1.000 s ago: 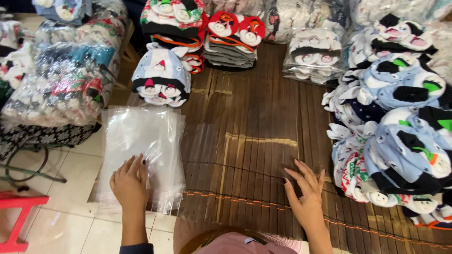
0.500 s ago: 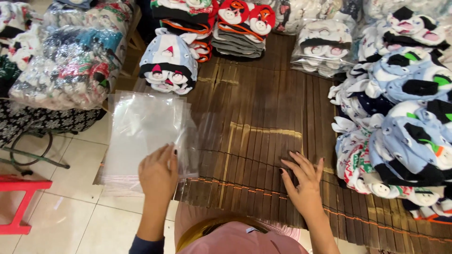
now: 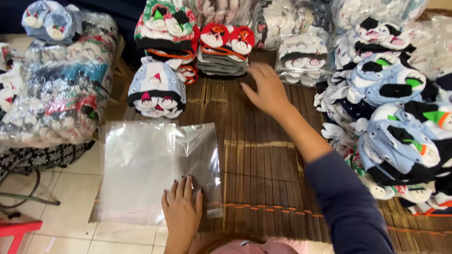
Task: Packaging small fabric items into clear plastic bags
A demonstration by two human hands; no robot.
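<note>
My left hand point(image 3: 182, 209) lies flat on the near edge of a stack of clear plastic bags point(image 3: 150, 164) spread on the brown slatted mat point(image 3: 263, 160). My right hand point(image 3: 267, 89), in a dark blue sleeve, reaches far across the mat with fingers apart and nothing in it. It hovers just in front of a stack of folded grey garments with red cartoon faces point(image 3: 226, 51) and beside a plastic-wrapped bundle point(image 3: 301, 56).
A blue and white garment pile point(image 3: 156, 89) sits just beyond the bags. Heaps of blue, white and black baby clothes point(image 3: 400, 113) fill the right side. Wrapped bundles point(image 3: 56, 103) are piled at left, above tiled floor and a red stool point(image 3: 16, 230).
My right hand has lifted off the near mat and reached forward to the far stacks. My left hand has shifted right along the bags' near edge. The view has tilted forward.
</note>
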